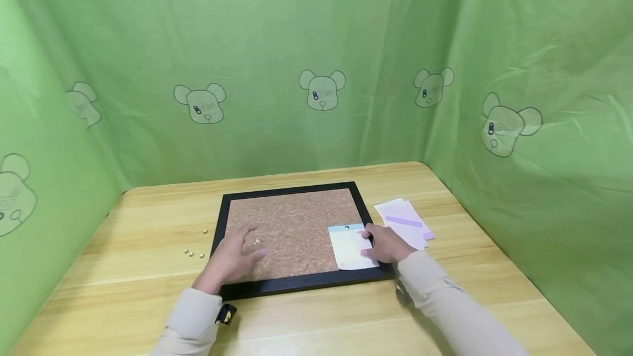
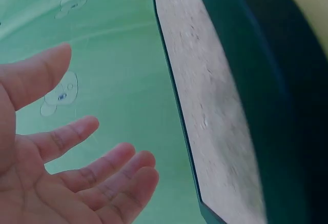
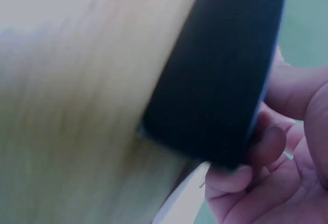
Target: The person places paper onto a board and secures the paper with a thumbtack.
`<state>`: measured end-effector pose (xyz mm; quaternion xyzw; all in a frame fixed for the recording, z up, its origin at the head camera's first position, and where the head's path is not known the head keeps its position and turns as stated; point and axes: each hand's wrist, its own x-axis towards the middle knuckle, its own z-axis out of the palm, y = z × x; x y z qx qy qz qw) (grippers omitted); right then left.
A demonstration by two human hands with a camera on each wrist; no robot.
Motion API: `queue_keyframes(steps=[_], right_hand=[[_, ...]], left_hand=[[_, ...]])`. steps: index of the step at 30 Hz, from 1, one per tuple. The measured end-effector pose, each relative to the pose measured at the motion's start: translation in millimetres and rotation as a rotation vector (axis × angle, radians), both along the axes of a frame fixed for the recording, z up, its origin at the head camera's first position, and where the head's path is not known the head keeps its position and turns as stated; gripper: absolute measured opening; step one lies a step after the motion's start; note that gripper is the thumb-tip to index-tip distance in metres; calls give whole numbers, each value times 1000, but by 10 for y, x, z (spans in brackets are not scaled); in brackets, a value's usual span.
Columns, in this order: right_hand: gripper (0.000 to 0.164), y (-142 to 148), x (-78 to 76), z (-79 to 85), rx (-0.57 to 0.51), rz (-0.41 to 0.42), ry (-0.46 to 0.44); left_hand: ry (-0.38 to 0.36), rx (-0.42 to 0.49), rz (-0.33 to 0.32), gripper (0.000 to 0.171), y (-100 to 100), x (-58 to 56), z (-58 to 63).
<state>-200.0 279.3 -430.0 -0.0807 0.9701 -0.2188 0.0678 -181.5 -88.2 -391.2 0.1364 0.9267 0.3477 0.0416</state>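
Note:
A cork board [image 1: 292,229] with a black frame [image 1: 292,283] lies on the table. On its right side is a white note sheet [image 1: 352,249] with a blue top band, and a small round tack [image 1: 347,227] sits in that band. My right hand [image 1: 386,243] is at the sheet's right edge, over the frame; thumb and forefinger stand apart, with nothing visible between them. In the right wrist view, its other fingers bend loosely beside the frame's corner. My left hand [image 1: 232,257], fingers spread and holding nothing, hovers over the board's left side.
Several gold tacks [image 1: 191,254] lie on the wooden table [image 1: 148,235] left of the board. Right of it is a loose stack of white and purple paper sheets [image 1: 403,218]. Green curtains [image 1: 262,43] with bear heads close off the back and sides.

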Motion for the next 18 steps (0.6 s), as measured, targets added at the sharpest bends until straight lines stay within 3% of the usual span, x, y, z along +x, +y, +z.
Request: queue_keyframes(steps=[8, 18], right_hand=[[38, 26, -13, -38, -35, 36, 43], [38, 80, -30, -63, -109, 22, 24]], left_hand=[[-42, -18, 63, 66, -267, 133, -73], [-76, -23, 102, 69, -495, 292, -118]])
